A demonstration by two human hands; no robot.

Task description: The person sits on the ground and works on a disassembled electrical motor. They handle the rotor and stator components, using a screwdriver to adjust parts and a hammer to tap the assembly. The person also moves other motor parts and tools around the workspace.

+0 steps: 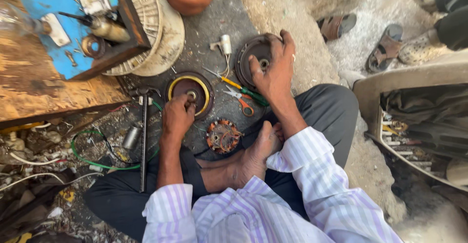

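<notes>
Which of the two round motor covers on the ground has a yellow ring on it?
The round cover under the left hand; the cover under the right hand is plain dark.

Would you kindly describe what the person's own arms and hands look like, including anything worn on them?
Both hands are bare, with no gloves. The left hand and right hand come out of a shirt with white and pale purple stripes, its loose sleeves pushed up so the forearms are uncovered. A thin ring shows on a finger of the right hand. No watch or bracelet is visible.

Shirt sleeve [312, 165] lilac-white striped; motor cover [190, 91] maroon, yellow ring; scissors [241, 101] orange-handled.
</notes>
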